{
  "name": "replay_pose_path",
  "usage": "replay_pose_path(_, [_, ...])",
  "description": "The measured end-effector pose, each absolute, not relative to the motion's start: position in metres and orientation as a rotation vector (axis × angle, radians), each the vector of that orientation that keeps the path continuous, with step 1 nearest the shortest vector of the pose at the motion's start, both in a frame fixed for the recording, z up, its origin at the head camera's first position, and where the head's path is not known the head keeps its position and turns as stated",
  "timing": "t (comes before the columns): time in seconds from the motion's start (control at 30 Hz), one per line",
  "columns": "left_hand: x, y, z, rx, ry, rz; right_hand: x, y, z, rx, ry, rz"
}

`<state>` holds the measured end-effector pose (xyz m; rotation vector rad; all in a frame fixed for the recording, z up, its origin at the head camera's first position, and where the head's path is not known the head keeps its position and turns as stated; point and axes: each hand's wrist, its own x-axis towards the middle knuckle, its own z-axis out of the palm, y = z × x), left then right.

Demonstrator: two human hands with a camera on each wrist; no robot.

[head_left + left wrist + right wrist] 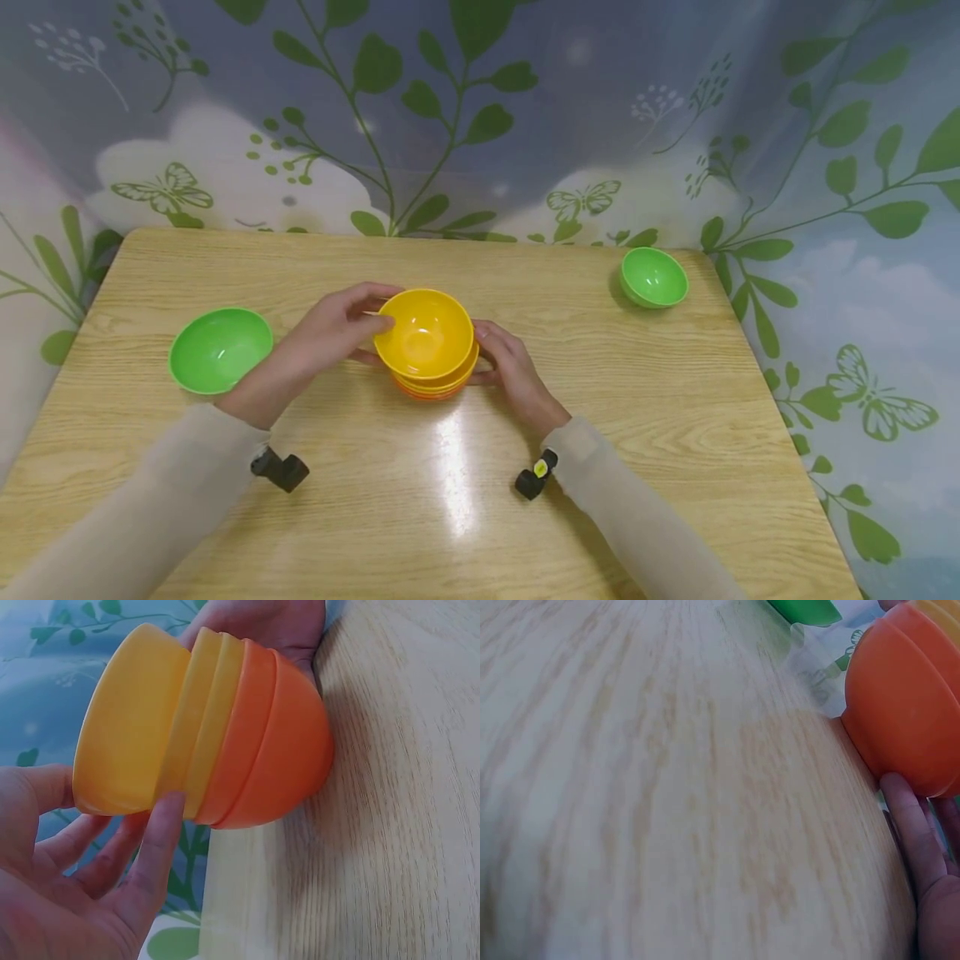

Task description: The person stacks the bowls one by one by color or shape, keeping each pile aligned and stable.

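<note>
A stack of bowls stands mid-table, with orange bowls (289, 750) at the bottom and yellow ones above. The top yellow bowl (423, 333) sits raised and slightly tilted over the yellow rims under it, in the left wrist view too. My left hand (341, 329) pinches this top bowl at its left side, thumb over the rim and fingers below outside. From the right, my right hand (517, 371) holds the stack's side, thumb near the upper rims. A fingertip touches the lower orange bowl (904, 705) in the right wrist view. The stack hides part of both hands' fingers.
A green bowl (217, 354) rests on the table at left, partly behind my left forearm. Another green bowl (654, 279) stands near the back right corner. The wooden table (675, 433) ends at the back against a leaf-patterned curtain (465, 125).
</note>
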<state>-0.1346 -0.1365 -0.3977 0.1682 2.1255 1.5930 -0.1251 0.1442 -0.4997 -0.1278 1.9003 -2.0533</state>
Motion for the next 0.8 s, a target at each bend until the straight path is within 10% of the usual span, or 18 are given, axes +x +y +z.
replay_pose_path(0.8, [-0.129,-0.128,-0.415,0.120,2.205,1.521,-0.125,0.146,-0.499,-0.154,1.917,-2.033])
